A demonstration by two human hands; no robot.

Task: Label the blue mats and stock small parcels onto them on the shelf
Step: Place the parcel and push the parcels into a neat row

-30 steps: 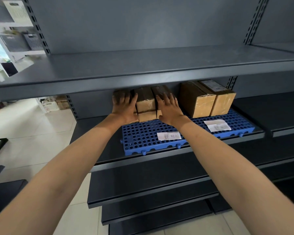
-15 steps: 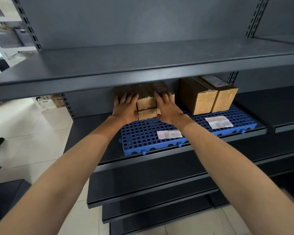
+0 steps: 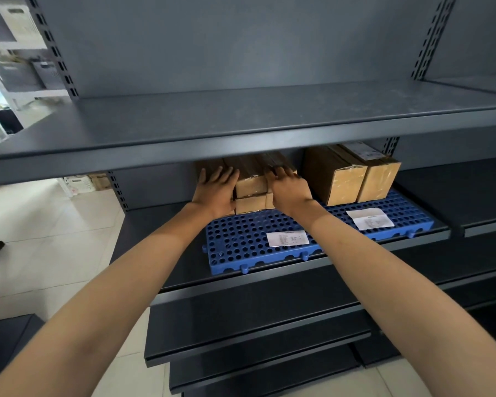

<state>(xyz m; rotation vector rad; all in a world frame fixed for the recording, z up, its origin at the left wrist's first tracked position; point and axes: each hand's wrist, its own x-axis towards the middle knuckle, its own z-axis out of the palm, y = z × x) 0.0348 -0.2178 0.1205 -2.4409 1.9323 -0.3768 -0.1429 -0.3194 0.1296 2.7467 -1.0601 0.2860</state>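
The upper shelf's front lip [image 3: 241, 144] hides the back ends of the small parcels [image 3: 251, 187] and of the two larger boxes [image 3: 347, 179]. Print on both paper labels [image 3: 287, 238] is too small to read. The right forearm [image 3: 413, 296] covers where the two blue mats [image 3: 241, 239] meet. Both elbows are cut off at the picture's bottom edge.

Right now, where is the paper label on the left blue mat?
In the head view, the paper label lies flat near the front edge of the left blue mat, in front of the small parcels and between the person's two forearms.
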